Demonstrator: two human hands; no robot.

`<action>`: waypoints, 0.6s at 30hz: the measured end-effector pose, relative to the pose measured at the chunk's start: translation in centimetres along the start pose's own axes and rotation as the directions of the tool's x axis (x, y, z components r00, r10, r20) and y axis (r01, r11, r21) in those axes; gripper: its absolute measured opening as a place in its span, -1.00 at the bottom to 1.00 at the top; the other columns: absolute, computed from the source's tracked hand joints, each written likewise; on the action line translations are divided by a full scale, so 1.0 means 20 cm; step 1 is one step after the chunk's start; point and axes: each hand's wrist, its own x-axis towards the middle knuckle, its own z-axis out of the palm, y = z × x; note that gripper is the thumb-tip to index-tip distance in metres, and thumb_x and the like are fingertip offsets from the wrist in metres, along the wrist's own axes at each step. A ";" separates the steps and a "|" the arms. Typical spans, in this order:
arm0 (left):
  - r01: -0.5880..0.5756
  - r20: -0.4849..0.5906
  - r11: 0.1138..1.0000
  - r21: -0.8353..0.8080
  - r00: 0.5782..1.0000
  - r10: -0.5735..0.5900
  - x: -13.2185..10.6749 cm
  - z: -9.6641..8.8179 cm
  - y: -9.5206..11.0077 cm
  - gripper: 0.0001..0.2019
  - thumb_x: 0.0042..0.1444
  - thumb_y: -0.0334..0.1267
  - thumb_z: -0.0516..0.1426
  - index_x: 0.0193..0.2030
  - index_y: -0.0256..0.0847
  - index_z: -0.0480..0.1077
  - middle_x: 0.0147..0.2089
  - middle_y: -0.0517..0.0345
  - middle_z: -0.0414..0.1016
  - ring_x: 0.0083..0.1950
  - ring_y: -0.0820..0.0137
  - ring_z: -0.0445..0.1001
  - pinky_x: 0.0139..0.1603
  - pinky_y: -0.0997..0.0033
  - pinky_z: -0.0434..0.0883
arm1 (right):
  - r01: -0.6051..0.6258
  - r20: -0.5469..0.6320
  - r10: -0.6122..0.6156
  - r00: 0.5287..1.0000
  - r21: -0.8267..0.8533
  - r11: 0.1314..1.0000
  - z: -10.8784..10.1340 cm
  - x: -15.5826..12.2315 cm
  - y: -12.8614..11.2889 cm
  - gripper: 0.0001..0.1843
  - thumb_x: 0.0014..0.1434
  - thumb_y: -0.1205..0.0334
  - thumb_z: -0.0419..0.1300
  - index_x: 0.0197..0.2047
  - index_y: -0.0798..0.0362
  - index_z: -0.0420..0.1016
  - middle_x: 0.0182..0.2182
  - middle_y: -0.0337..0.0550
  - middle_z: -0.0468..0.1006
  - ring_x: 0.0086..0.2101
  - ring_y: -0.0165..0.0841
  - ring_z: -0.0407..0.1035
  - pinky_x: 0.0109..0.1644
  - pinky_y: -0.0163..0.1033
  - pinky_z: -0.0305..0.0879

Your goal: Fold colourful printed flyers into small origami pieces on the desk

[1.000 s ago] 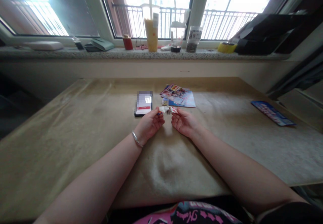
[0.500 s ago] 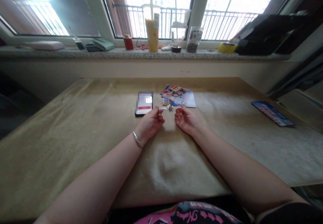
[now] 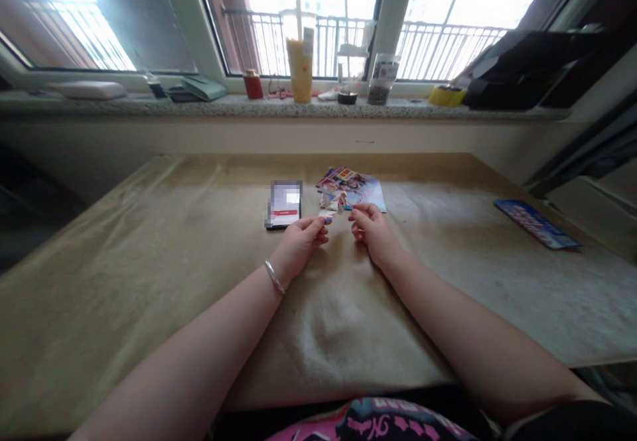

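Observation:
My left hand [image 3: 301, 241] pinches the near left end of a small folded paper piece [image 3: 333, 207], white with red and blue marks. At the piece's right end is my right hand [image 3: 371, 229], thumb and forefinger closed on its blue-tinted edge. The middle of the piece looks crumpled or creased, too small to make out exactly. Just behind it lies a stack of colourful printed sheets [image 3: 371, 192], partly covered by the piece. To the left of my left hand rests a phone [image 3: 285, 203] with its screen lit.
A blue and red printed strip [image 3: 537, 223] lies on the cloth-covered table [image 3: 174, 262] at the right. Along the windowsill [image 3: 213, 106] stand a tall yellow drink cup [image 3: 301, 73], a red bottle [image 3: 253, 85], a clear cup [image 3: 382, 81], yellow tape [image 3: 446, 95] and a black bag [image 3: 522, 69].
The paper piece looks wider and more spread between my hands. My left hand has come down slightly, and the fingers of my right hand have loosened from their tighter curl.

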 end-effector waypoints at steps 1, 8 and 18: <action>-0.020 0.000 0.998 0.063 1.000 0.020 0.00 0.00 0.00 -0.67 -0.15 -0.10 0.34 -0.37 -0.35 0.46 -0.51 0.21 0.40 -0.50 0.59 0.35 -0.39 0.56 0.34 | 0.053 0.016 -0.052 0.999 -0.064 0.997 0.00 -0.01 0.00 -0.66 -0.11 0.09 0.30 -0.30 0.01 0.29 -0.55 -0.41 0.37 -0.63 -0.56 0.16 -0.60 -0.42 -0.01; -0.149 0.061 0.879 0.454 0.989 0.137 -0.02 0.01 0.00 -0.58 -0.09 0.08 0.24 -0.35 -0.31 0.50 -0.46 0.13 0.46 -0.42 0.46 0.39 -0.36 0.47 0.34 | 0.223 0.073 -0.210 0.975 -0.321 0.921 -0.01 0.02 0.02 -0.67 -0.08 -0.05 0.23 -0.43 0.03 0.30 -0.60 -0.38 0.28 -0.58 -0.49 0.14 -0.49 -0.33 0.06; -0.369 0.304 0.179 0.912 0.901 0.309 -0.02 -0.03 0.02 -0.81 0.11 -0.25 0.05 -0.37 -0.26 0.46 -0.32 0.04 0.45 -0.22 0.30 0.38 -0.12 0.30 0.32 | 0.241 -0.056 -0.287 0.956 -0.408 0.881 -0.09 0.12 0.07 -0.65 -0.06 -0.10 0.20 -0.41 0.02 0.33 -0.55 -0.32 0.35 -0.53 -0.44 0.19 -0.40 -0.30 0.14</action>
